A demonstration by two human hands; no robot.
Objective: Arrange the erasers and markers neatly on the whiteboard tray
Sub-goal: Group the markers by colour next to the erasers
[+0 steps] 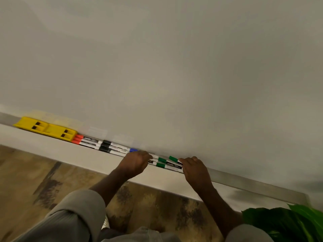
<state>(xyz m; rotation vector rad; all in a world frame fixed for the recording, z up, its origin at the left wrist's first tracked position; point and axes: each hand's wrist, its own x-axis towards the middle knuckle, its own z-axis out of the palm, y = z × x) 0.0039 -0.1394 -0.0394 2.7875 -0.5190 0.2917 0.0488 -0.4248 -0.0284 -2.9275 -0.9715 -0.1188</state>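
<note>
Green-capped markers (163, 163) lie in the whiteboard tray (244, 185) between my two hands: my left hand (135, 162) has its fingers curled onto their left ends and my right hand (194, 167) grips their right ends (how many each holds I cannot tell). Further left in the tray lie a blue-capped marker (133, 150), black-capped markers (105, 145) and red-capped markers (77, 139), end to end, up against two yellow erasers (46, 128). Below the tray is patterned floor (35, 172), with green leaves (288, 222) at lower right.
</note>
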